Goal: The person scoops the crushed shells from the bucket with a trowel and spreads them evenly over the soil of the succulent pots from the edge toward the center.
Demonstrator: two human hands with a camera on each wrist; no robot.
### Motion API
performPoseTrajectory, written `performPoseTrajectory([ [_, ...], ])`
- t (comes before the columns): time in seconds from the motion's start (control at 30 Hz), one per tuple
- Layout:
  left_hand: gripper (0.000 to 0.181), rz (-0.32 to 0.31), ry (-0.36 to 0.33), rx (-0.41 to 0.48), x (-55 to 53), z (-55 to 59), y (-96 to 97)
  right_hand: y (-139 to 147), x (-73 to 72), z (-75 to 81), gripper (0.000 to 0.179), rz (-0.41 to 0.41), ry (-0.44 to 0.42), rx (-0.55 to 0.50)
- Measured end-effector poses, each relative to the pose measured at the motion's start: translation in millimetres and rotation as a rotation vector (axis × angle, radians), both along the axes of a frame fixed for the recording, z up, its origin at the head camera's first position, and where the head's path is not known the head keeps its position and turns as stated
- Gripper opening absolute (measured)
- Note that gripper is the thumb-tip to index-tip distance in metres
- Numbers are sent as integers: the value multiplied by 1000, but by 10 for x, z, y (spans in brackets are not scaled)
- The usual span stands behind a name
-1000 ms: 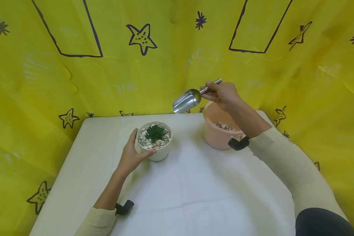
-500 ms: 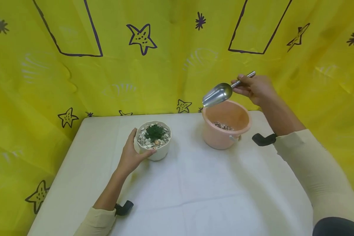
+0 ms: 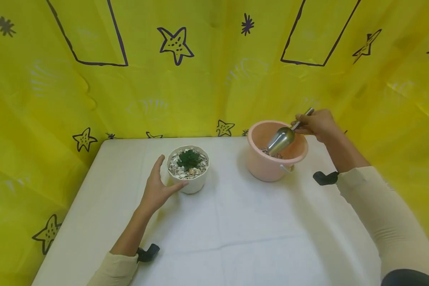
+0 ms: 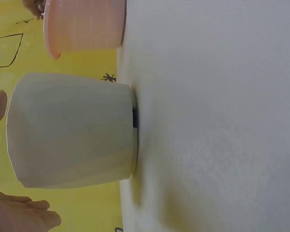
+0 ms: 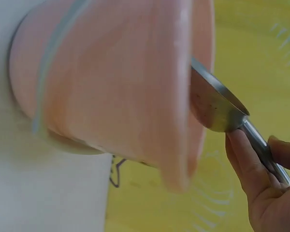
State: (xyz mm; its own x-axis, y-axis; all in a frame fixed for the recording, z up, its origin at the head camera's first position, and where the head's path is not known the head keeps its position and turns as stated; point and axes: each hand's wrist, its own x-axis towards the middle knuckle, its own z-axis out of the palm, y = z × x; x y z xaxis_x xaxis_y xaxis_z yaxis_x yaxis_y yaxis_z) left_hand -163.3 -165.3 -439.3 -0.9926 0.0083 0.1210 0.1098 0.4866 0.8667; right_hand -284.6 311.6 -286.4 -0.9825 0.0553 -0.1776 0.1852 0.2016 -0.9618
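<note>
My right hand (image 3: pixel 319 124) grips the handle of a metal scoop (image 3: pixel 282 138) and tilts its bowl down into a pink bucket (image 3: pixel 266 170). Small pale stones (image 3: pixel 276 155) lie in the bottom of the bucket, close to the scoop's tip. In the right wrist view, the bucket's rim hides the front of the scoop (image 5: pixel 217 104). A white pot (image 3: pixel 193 186) stands upright on the table with a green succulent (image 3: pixel 189 159) among pebbles. Beside this pot my left hand (image 3: pixel 157 191) is spread, thumb and fingers apart; the left wrist view shows gaps between hand and pot (image 4: pixel 72 133).
A white cloth covers the table (image 3: pixel 232 254). Behind it hangs a yellow curtain (image 3: pixel 207 79) with star and shell drawings, close to the table's back edge. The bucket's thin handle (image 5: pixel 55 53) hangs down its side.
The scoop has moved right from between pot and bucket, then down into the bucket. My left fingers have opened away from the pot, which stays in place.
</note>
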Motion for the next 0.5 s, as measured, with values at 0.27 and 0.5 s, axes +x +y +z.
performPoseTrajectory([
  [0.27,118,-3,19,-30,17,0,-57,-129,-93,-279,27,135,-89,183],
  [0.5,109,-31,53,-79,29,9,-97,-244,-163,-398,33,253,-130,263],
])
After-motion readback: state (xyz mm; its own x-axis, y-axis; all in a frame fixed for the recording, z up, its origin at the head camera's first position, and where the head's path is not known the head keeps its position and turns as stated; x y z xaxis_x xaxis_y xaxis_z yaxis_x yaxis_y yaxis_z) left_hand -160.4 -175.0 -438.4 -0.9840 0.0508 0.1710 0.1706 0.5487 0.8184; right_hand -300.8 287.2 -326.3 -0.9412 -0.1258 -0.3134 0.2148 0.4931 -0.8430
